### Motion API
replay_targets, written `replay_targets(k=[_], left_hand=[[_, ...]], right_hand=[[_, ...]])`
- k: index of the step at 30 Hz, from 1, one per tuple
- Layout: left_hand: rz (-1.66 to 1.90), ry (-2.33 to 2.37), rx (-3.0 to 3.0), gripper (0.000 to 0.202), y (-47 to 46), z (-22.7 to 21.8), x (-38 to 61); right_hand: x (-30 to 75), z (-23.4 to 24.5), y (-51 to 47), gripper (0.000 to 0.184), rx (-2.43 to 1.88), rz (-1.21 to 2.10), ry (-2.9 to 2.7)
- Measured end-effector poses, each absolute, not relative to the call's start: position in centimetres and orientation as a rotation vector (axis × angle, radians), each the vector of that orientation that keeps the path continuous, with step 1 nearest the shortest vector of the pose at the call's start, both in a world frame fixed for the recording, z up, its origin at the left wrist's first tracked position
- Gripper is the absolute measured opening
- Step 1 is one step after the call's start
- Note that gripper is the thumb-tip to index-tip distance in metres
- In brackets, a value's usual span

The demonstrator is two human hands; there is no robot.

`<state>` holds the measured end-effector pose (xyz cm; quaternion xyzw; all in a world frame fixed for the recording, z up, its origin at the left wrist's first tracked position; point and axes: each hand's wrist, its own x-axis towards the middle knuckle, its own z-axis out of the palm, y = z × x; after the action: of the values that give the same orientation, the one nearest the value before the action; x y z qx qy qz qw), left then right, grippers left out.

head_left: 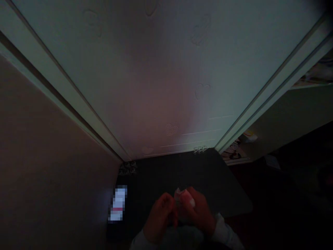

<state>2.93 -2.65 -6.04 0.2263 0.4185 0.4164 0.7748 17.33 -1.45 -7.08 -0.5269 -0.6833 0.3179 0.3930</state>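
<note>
The scene is dim. My right hand (201,210) has its fingers closed round a small pale, crumpled piece (178,195) that looks like thin wrapping or tissue; its exact kind does not show. Just left of it is my left hand (160,217), its fingers curled inward close to the pale piece. Whether the left fingers pinch anything is too dark to make out. Both hands are above the near part of a dark tabletop (182,173).
A bright, pixelated phone-like screen (118,203) is at the tabletop's left edge, beside a brown wall (52,166). Behind the tabletop stands a pale panel (156,86) with heart-shaped marks. Open shelves (309,85) holding items are on the right.
</note>
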Motion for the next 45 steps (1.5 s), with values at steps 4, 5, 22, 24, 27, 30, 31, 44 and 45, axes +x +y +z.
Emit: replay_targets(k=[4,5,22,24,27,30,31,44,45], left_hand=[[0.887,0.922,0.347,0.044,-2.7,-6.4,3.5],[0.871,0.927,0.336,0.044,-2.7,-6.5,3.5],[0.871,0.997,0.664,0.040,-2.0,-5.4,2.4],[0.854,1.038,0.759,0.037,-2.0,-5.1,2.3],[0.868,1.092,0.910,0.032,-2.1,-4.4,2.0],[0.884,1.139,1.015,0.026,-2.2,-4.0,1.8],[0.889,1.143,1.032,0.024,-2.3,-4.0,1.8],[0.951,1.117,0.946,0.032,-2.6,-3.9,0.2],[0.947,1.109,0.932,0.033,-2.7,-4.0,0.0]], right_hand=[[17.6,-7.7,-1.3,0.019,-1.254,0.512,-1.896],[17.5,-7.9,-1.3,0.020,-1.238,0.491,-1.913],[15.4,-8.0,-1.0,0.038,-1.291,1.192,-1.360],[15.3,-7.7,-0.9,0.040,-1.267,1.217,-1.307],[15.1,-7.4,-0.8,0.038,-1.240,1.260,-1.208],[15.0,-7.4,-0.7,0.030,-1.249,1.334,-1.052],[15.1,-7.4,-0.7,0.030,-1.253,1.352,-1.011],[16.3,-5.9,-0.2,0.038,-1.110,1.511,-1.317],[16.5,-5.8,-0.1,0.038,-1.080,1.520,-1.365]])
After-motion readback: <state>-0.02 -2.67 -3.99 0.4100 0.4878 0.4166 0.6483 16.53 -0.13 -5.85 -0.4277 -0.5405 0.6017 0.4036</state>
